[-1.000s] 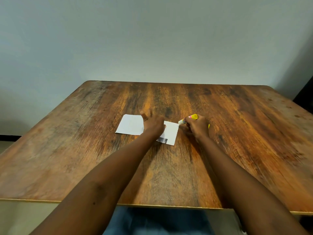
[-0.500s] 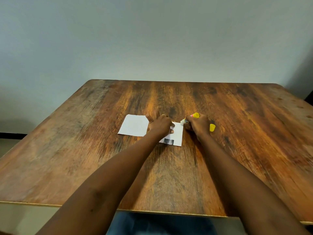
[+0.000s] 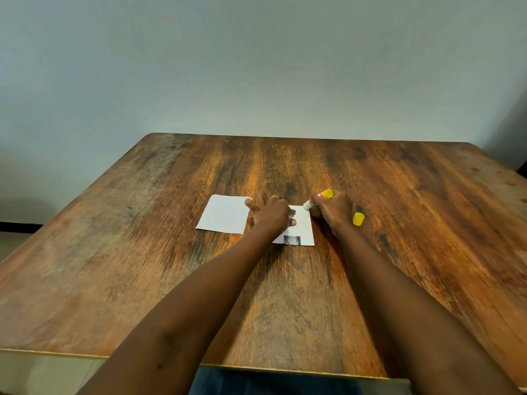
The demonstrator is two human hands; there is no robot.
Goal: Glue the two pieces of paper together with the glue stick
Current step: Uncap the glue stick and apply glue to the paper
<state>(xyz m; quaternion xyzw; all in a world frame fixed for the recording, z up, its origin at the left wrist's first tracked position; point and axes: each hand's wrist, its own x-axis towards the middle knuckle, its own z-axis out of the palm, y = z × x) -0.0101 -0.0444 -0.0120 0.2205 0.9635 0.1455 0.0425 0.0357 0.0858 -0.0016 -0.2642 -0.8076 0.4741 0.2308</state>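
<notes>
Pinning the right-hand white paper sheet (image 3: pixel 303 229), the left hand (image 3: pixel 271 216) lies flat and open. The right hand (image 3: pixel 333 212) grasps the yellow-ended glue stick (image 3: pixel 318 198), tip at the sheet's far right corner. That sheet has swung squarer, so gluing looks underway. The plain white sheet (image 3: pixel 224 213) waits left.

- A thin gold-coloured metal ring (image 3: pixel 274 197) sits on the left hand (image 3: pixel 272 215), centre of the frame.
- The left forearm (image 3: pixel 199 295) and right forearm (image 3: pixel 399 295) are bare down to the lower edge.
- A dark blue fabric garment (image 3: pixel 271 383) shows at bottom centre.
</notes>
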